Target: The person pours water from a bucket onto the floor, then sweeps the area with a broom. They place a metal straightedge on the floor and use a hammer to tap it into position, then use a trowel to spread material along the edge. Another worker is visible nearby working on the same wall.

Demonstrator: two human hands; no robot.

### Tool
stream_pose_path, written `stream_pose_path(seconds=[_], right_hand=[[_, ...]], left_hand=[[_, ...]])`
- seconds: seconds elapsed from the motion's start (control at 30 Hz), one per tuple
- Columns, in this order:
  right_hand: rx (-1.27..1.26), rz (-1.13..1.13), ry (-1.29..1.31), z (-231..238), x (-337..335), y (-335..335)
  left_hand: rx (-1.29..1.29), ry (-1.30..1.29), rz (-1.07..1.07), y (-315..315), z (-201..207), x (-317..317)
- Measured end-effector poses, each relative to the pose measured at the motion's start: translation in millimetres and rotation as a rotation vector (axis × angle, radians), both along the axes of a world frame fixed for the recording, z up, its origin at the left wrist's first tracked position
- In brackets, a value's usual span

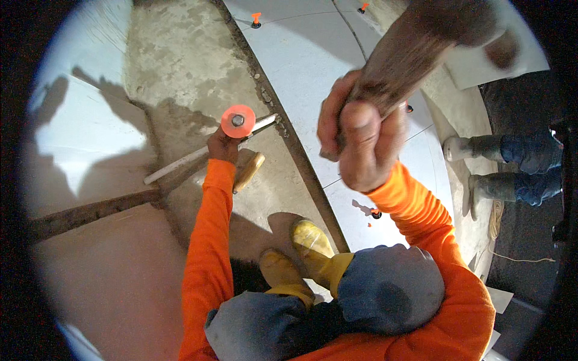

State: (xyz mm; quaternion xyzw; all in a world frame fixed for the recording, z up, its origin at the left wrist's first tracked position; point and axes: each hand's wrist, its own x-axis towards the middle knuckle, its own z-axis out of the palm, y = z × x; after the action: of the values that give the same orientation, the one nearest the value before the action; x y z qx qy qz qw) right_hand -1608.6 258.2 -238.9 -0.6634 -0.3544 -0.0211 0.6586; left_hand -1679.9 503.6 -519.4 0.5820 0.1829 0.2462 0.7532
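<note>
My left hand (224,147) is closed round a chisel, whose orange round guard (229,123) and grey steel striking end (238,120) face up; the hand hides its shaft. Raised high and close to view, my right hand (366,135) wraps round the wooden handle of a hammer (409,57). The hammer's dark head is blurred at the upper right. Below the left hand a long white bar (180,166) lies across the rough concrete strip (180,54). Beside that hand rests a wooden handle (248,171), its tool partly hidden.
Large pale tiles (295,66) border the strip, with orange-and-black levelling clips (256,21) standing on them. My yellow boots (312,239) are on the strip. Another person's booted legs (484,147) stand at right, near a coiled rope (495,219). Slabs (108,265) lie at left.
</note>
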Motion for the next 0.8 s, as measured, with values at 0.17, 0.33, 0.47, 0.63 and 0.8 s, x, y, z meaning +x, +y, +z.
stream_pose_path(seconds=[0.17,0.33,0.47,0.63,0.8], right_hand=[[-1.344,0.214,0.053,-46,2,29],[-0.416,-0.008,-0.057,22,20,9],[0.026,0.171,0.036,19,11,18],[-1.064,0.202,-0.040,-35,5,28],[-0.323,-0.007,-0.065,-31,6,-6]], left_hand=[[0.331,0.221,0.004,4,-3,9],[-0.130,0.254,0.017,10,4,11],[0.456,0.338,-0.048,-3,13,0],[-0.797,0.006,0.094,-12,12,7],[0.397,0.306,-0.059,-3,-8,-2]])
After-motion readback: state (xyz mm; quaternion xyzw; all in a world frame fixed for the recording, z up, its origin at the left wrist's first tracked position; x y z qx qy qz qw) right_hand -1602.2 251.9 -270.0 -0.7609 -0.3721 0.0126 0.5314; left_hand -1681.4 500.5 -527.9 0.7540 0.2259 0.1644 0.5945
